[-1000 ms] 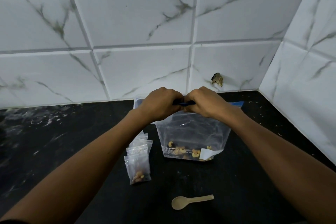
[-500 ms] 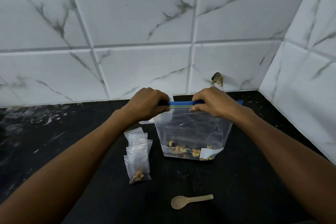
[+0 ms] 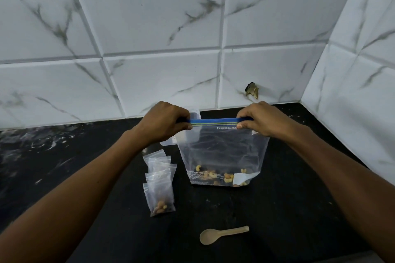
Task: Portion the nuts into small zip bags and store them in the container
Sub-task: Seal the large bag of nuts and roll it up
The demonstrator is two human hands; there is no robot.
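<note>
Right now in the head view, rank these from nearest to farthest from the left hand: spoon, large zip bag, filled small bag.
From the left hand:
1. Large zip bag, its blue seal pinched by that hand.
2. Filled small bag, below it on the counter.
3. Spoon, nearest the camera, lower right.

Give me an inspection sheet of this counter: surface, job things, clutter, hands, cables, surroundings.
Surface: black countertop with pale flecks and smears at the left.
Job's things: large zip bag standing upright, a few nuts at its bottom; small zip bags in an overlapping pile to its left, the nearest holding nuts; clear container partly hidden behind the left hand; beige spoon lying nearer the camera.
Clutter: nothing seen.
Hands: left hand and right hand each pinch an end of the large bag's blue zip strip.
Cables: nothing seen.
Surroundings: white marbled wall tiles; a chipped hole low in one tile.
</note>
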